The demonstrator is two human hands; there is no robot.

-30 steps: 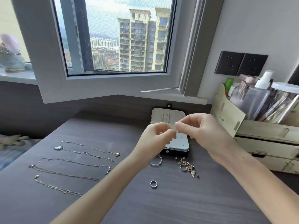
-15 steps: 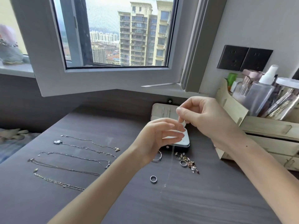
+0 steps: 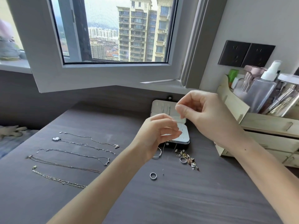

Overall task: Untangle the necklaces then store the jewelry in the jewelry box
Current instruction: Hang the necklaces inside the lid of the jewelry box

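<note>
With both hands raised over the far right part of the worktop (image 3: 178, 199), one fine chain (image 3: 181, 125) runs between them. Hard to see; it shows mainly as a thin line against the white tray.

- right hand (image 3: 208, 117): upper one. Thumb and fingers (image 3: 182, 110) pinched together on the chain's top end.
- left hand (image 3: 157, 133): lower and nearer the person. Fingers (image 3: 171, 126) curled in, tips closed on the chain lower down. Exact contact too fine to confirm.
- chain's long axis: close to vertical, the top at the right-hand pinch. Below the left hand the slack drops toward the worktop; a speck near the loose ring (image 3: 153, 175) looks like its tail.
- jewelry box (image 3: 184, 138): open, directly behind and under the hands, lid (image 3: 161, 107) standing up at the back. Right hand is nearer the lid, left hand is nearer the tray.

Five necklaces (image 3: 72, 153) lie straightened, in rows well apart from the box, toward the left edge. A pile of small pieces (image 3: 188, 159) and a bangle (image 3: 158, 155) sit just in front of the box.

Judgement: untangling looks mostly done and storing has started. Chain only needs to go forward and down. Risk: the hanging tail snags the pile.
</note>
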